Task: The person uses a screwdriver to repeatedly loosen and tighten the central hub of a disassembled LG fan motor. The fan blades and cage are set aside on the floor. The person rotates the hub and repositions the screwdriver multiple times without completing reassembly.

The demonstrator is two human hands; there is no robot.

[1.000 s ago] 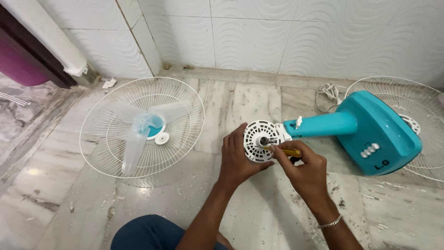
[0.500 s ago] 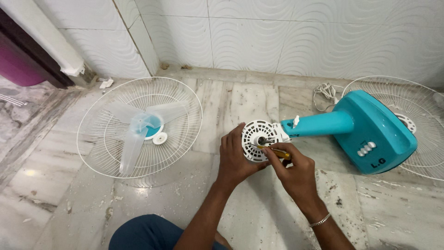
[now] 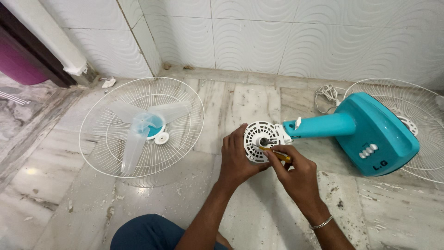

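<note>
While left hand (image 3: 238, 159) cups white motor housing (image 3: 262, 140), right hand (image 3: 296, 176) pinches yellow screwdriver (image 3: 276, 154); housing rigid plastic, probably light, vents likely brittle, best held by rim.

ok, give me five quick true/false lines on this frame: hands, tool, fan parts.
1. The left hand grips the white motor face. True.
2. The right hand holds a screwdriver with its tip at the motor face. True.
3. The blade is mounted on the motor shaft. False: it lies in a white guard on the floor, to the left and apart from the motor.
4. The teal fan body stands upright. False: it lies on its side on the floor, its base over a second guard.
5. The right wrist wears a bracelet. True.
</note>
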